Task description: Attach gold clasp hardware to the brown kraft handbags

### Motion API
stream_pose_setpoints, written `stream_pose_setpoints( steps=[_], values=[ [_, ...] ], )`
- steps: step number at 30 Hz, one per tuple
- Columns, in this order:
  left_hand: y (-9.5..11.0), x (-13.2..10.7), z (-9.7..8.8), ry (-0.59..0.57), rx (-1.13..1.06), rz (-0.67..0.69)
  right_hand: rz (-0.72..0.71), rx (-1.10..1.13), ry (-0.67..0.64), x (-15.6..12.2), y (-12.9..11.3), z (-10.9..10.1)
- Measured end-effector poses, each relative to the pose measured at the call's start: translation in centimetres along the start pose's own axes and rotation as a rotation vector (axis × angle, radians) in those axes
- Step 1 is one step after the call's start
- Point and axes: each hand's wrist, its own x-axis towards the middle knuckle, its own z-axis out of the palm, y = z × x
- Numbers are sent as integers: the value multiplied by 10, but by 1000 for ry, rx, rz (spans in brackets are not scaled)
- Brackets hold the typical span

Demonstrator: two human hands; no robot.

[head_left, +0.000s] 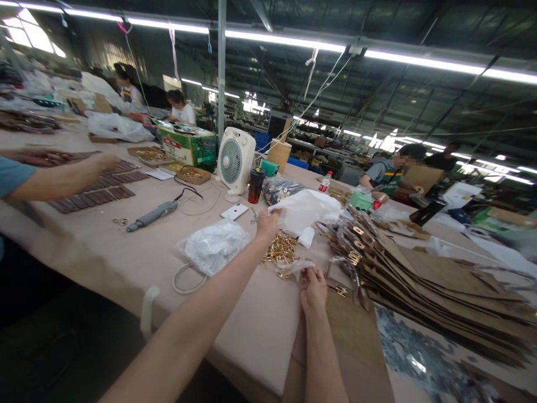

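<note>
Left hand [268,224] grips the far white plastic bag [308,211], right hand [312,286] pinches a crinkled clear wrapper [293,267], apparently to bare the gold metal clasps [280,249] between.

One fan [235,159] stands on the table. Just right of the fan is one dark cup [255,186], and further right one bottle [324,182]. In front of the fan lie one white phone [234,211], one grey power tool [151,216] and one pair of small scissors [120,221]. Left of the fan are one green carton [187,146] and at least two shallow trays [193,175]. A white plastic bag [306,210] lies right of the fan, with two more like it, three in all. In front of the fan to the right lie one clear wrapper [293,267], one heap of gold fittings [280,249] and one stack of brown paper bags [419,274], both too many to count. The wearer's hands number two: left hand [267,225] and right hand [312,288]. One co-worker's arm [62,179] shows far left of the fan.
</note>
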Motion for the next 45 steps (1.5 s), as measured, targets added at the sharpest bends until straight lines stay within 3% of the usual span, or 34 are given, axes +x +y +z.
stream_pose_setpoints(
  steps=[5,9,13,16,20,23,28,35,40,45],
  values=[
    [8,-28,-19,153,-207,-43,62,51,-23,-6,1,2],
    [5,-78,-57,360,-554,-232,108,25,-28,-11,4,4],
    [-4,-126,-96,521,-653,-431,207,136,-32,-1,-5,12],
    [-15,-154,-115,508,-689,-473,239,208,-13,15,-17,23],
    [-25,-176,-126,401,-727,-482,275,275,-2,35,-33,41],
    [-28,-182,-130,340,-753,-468,294,302,-45,40,-44,56],
    [-27,-181,-132,348,-808,-477,270,343,-166,36,-61,70],
    [-24,-183,-131,329,-817,-467,201,353,-274,35,-74,72],
    [-24,-183,-130,317,-784,-477,174,294,-233,34,-75,70],
    [-24,-187,-130,228,-740,-520,88,231,-253,7,-77,61]
  ],
)
